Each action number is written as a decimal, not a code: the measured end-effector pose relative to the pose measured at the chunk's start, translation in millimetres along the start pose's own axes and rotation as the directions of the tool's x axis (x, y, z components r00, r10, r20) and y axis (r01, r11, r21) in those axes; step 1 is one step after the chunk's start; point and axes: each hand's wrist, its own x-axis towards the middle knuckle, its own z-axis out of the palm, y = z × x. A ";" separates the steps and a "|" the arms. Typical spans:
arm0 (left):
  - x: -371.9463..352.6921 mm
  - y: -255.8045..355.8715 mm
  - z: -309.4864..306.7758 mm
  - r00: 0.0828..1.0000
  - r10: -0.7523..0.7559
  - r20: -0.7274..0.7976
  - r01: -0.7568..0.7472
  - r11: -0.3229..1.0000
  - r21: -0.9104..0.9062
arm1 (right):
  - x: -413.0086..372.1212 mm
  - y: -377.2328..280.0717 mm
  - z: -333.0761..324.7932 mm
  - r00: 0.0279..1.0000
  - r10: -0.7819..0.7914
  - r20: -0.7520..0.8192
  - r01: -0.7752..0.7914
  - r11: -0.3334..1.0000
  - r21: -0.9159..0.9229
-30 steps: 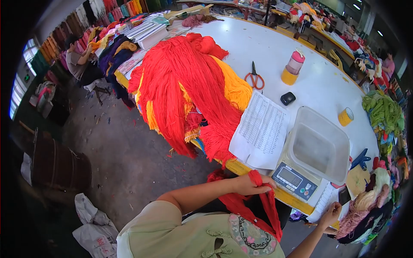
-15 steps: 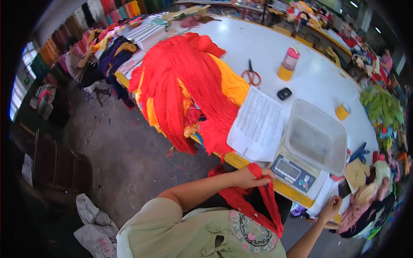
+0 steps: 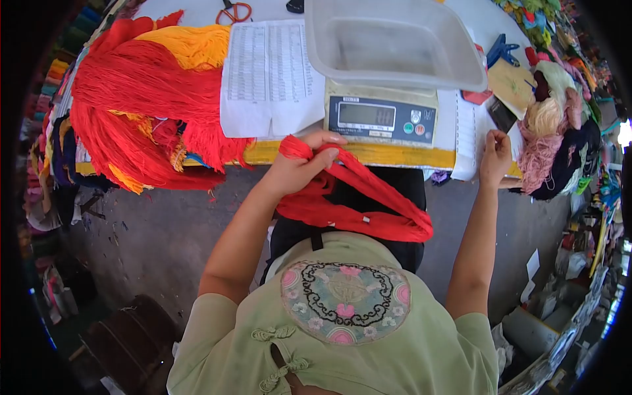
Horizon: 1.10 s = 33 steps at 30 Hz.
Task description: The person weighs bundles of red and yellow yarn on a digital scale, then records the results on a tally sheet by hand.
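Observation:
A looped skein of red yarn hangs from my left hand, whose fingers are wrapped round its upper end at the table's front edge. The loop sags across my lap, with small white ties on it. My right hand is raised at the table edge to the right, fingers curled and pressed together; whether anything is in them is hidden. Close by lie a lined paper and a dark flat object. Between my hands, on the table, sits a digital scale bearing an empty clear plastic tub.
A big heap of red yarn and yellow yarn covers the table's left side. A printed sheet lies beside the scale, with scissors behind. Blue clips and mixed yarns are at right.
My view has turned right and down, so the scale is now in front of me. My left hand still grips the red skein; my right hand stays by the table edge, fingers curled.

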 end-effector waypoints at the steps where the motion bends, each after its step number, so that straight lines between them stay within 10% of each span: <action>1: -0.2 -0.8 0.4 1.000 -0.009 -0.006 0.009 1.000 -0.003 | -0.1 -0.4 0.2 1.000 -0.003 -0.001 0.003 1.000 -0.002; 12: -2.6 -2.8 2.1 0.999 -0.035 -0.022 0.034 0.999 -0.036 | -19.4 -44.2 -24.3 0.991 0.132 -0.012 -0.108 0.853 0.511; 16: -3.0 1.9 2.3 0.997 -0.078 0.001 0.077 0.993 -0.092 | -87.6 -83.8 -28.2 0.986 0.139 -0.093 -0.089 0.907 0.411; 23: -8.1 13.0 12.9 0.994 -0.106 0.015 0.107 0.983 -0.149 | -173.7 -110.6 -3.1 0.852 0.101 0.513 -0.358 0.828 0.431; 33: -26.4 24.3 32.3 0.986 -0.149 0.068 0.163 0.936 -0.313 | -166.1 -171.8 32.8 0.749 -0.294 0.594 0.102 0.937 0.335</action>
